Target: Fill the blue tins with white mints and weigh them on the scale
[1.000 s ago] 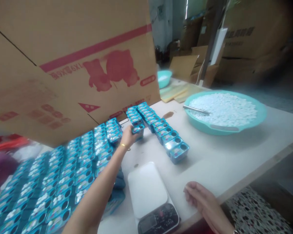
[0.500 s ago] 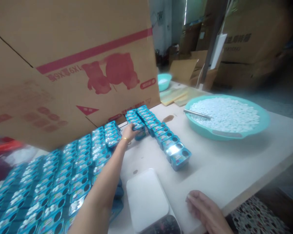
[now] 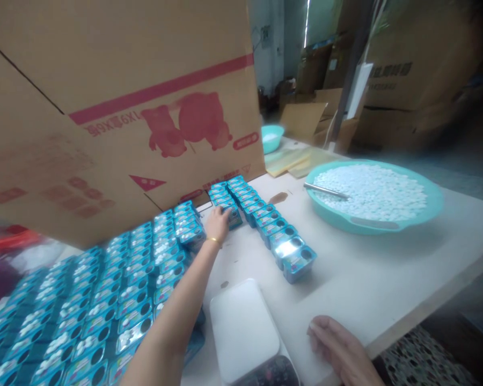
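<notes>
Since a second ago the left hand [image 3: 218, 221] has set its blue tin [image 3: 234, 216] at the near end of the row at frame centre, fingers loosened but touching it. Right hand [image 3: 340, 351] rests flat and open on the surface [image 3: 366, 279], lower right, beside the scale [image 3: 243, 329].

A pale, off-white bench [image 3: 378, 279] runs across the view, its wooden edge showing at the lower right. Below that edge lies a speckled floor [image 3: 422, 359]. Behind the bench, brown cardboard boxes [image 3: 402, 91] are stacked high against the far side, dim and blurred. A narrow strip of daylight [image 3: 306, 16], perhaps a window or a gap, shows between grey walls [image 3: 271, 48].
</notes>
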Demonstrator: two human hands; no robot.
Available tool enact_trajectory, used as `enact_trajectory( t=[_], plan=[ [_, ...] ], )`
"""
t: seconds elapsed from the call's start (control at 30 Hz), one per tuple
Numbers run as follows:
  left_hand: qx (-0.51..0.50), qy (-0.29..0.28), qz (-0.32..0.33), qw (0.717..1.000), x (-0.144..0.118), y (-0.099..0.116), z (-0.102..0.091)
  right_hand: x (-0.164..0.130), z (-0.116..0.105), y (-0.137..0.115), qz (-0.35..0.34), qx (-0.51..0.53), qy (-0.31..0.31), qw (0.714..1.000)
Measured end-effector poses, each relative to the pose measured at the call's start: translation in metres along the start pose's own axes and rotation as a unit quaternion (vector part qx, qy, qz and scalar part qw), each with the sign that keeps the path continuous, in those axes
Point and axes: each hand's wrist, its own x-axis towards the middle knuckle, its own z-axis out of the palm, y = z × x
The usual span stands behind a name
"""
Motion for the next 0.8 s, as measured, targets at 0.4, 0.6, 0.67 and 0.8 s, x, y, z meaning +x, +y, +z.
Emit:
enact_trajectory(
  t=[0.4, 0.6, 0.67, 0.8],
  plan=[
    [0.163, -0.035, -0.074, 0.983, -0.058, -0.038, -0.049, -0.002, -0.007, 0.000, 0.010, -0.005, -0.039, 0.999],
    [0.181, -0.063, -0.077, 0.978, -0.058, -0.041, -0.051, 0.001, -0.008, 0.004, -0.028, -0.023, -0.079, 0.996],
    [0.178, -0.070, -0.058, 0.980, -0.062, -0.033, -0.062, -0.001, -0.008, 0.003, -0.038, -0.029, -0.083, 0.995],
    [0.167, -0.092, 0.003, 0.982, -0.097, 0.001, -0.105, -0.006, -0.007, -0.001, -0.046, -0.029, -0.089, 0.995]
  ],
)
